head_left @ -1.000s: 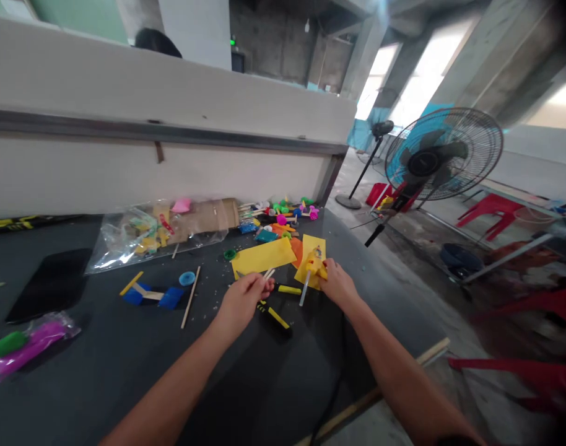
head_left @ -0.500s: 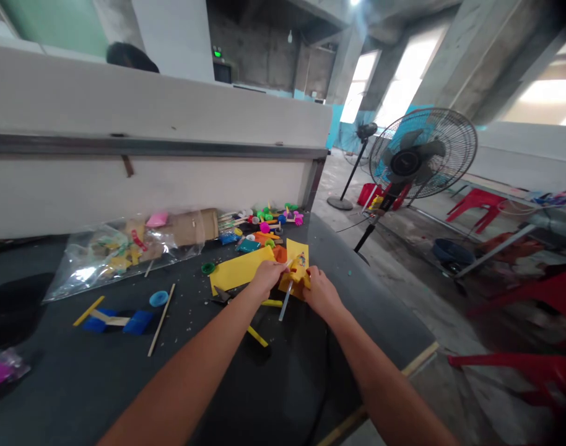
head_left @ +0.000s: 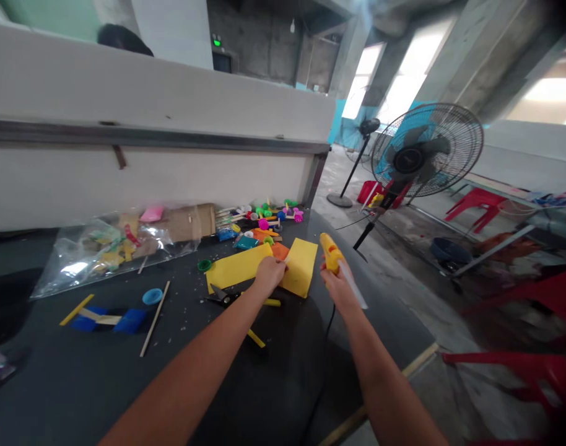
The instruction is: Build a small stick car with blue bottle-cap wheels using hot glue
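Yellow glue gun (head_left: 332, 255) is sitting in the right hand's (head_left: 337, 286) closed grip, over the right side of the dark table (head_left: 269, 396), its pale stick (head_left: 352, 285) pointing near-right. Further left, the left hand (head_left: 269, 275) is pinching something pale, too small to identify, beside a yellow sheet (head_left: 302, 266).

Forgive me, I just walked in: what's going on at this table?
Someone's right hand holds a yellow glue gun. The left hand, near two yellow sheets, pinches a thin pale piece, barely visible. Pliers lie nearby, and a blue-and-wood assembly lies farther left on the table.
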Demonstrator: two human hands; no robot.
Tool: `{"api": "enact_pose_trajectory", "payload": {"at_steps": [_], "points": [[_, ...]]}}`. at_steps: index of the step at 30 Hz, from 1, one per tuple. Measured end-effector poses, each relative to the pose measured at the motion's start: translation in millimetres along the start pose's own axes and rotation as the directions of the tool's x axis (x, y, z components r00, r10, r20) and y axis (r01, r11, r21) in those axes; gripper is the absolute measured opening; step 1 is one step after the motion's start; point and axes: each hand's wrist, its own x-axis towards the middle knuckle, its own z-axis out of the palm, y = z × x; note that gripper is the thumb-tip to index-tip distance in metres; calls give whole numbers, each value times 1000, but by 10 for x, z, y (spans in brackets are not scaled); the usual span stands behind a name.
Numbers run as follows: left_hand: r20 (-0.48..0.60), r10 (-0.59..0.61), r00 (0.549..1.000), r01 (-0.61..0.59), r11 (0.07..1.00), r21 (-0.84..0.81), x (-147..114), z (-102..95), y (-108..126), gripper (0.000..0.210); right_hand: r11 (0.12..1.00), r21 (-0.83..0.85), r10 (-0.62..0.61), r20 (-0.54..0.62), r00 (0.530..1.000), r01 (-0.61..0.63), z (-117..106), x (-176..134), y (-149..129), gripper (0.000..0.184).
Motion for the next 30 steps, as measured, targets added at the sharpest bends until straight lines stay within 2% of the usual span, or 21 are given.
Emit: {"api": "enact_pose_trajectory", "payload": {"at_steps": [1,3,5,7,11,14,16,18,20,22,25,28,30], "points": [[8,26,1000,-26,999,27,9,3,13,19,986,164,13,6,1000,-14,-9,-12,-37,28],[20,82,996,-83,994,72,19,1,40,21,905,423,10,91,996,-48,-19,-44,-102,28],[22,142,990,-143,984,107,7,-19,67,23,814,571,-9,196,981,-107,-14,-77,-144,27],[11,210,978,-210,969,130,-32,-60,94,24,757,633,-13,259,966,-160,4,-101,-156,27],[-36,318,948,-311,941,131,-198,-174,146,22,732,663,-15,249,968,-159,52,-118,-130,30],[-49,337,940,-333,939,82,-418,-288,162,24,727,670,25,193,981,-150,55,-127,-165,29],[-29,346,938,-345,938,26,-610,-401,131,27,691,701,58,188,980,-176,47,-163,-256,26],[-4,350,937,-349,936,-47,-814,-553,53,30,644,728,82,240,967,-235,66,-242,-397,25],[-11,317,948,-313,928,-203,-1003,-732,-68,28,624,715,98,328,940,-315,148,-362,-552,25],[-60,283,957,-289,925,-248,-1160,-915,-209,28,637,669,102,420,902,-383,313,-503,-681,24],[-132,253,958,-280,924,-260,-1340,-1143,-419,28,658,614,86,514,854,-436,674,-719,-775,24],[-172,231,958,-269,931,-246,-1483,-1295,-589,27,634,586,84,596,798,-504,1028,-915,-782,25],[-198,231,953,-272,938,-214,-1567,-1363,-676,27,604,560,93,657,748,-567,1189,-1029,-777,26]]}}
